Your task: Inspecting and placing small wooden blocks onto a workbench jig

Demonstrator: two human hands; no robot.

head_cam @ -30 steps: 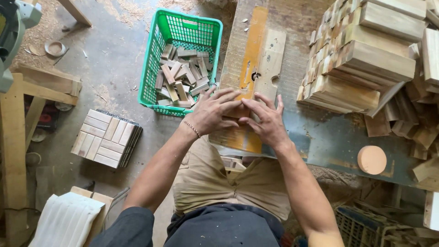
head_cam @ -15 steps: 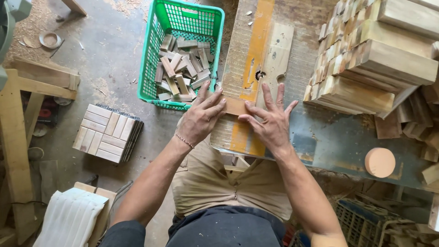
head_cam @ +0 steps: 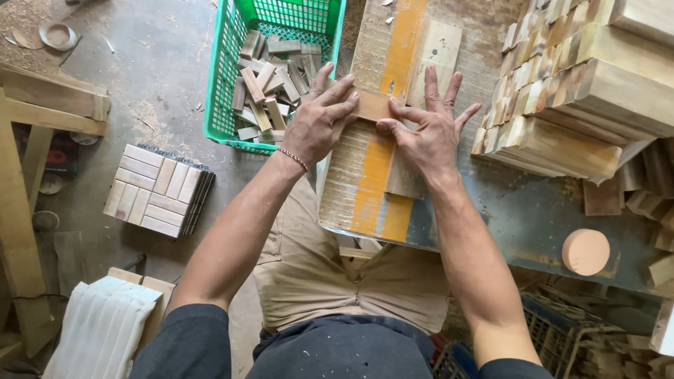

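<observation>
A: What is being handled at the middle of the frame?

B: A small wooden block is pressed between the left hand and the right hand, on the orange-striped board laid across the workbench. It is pinched from both sides by fingertips and thumbs; the remaining fingers are splayed flat, so neither hand is closed around it.

A: Which step is judged to be in hand?

B: Positioning, it seems: the block appears to be squared up against the stripe, beside a pale wooden slat lying above the right hand.

A: What would be called for next?

B: Steady downward pressure would be needed so the block is not skewed, and the fingertips would have to be kept level on both sides.

A: What else is seen?

B: A green plastic crate of short offcuts is seen at upper centre-left, a stack of cut wooden blocks at upper right, a round wooden disc at lower right, and a bundled slat tile on the floor at left.
</observation>
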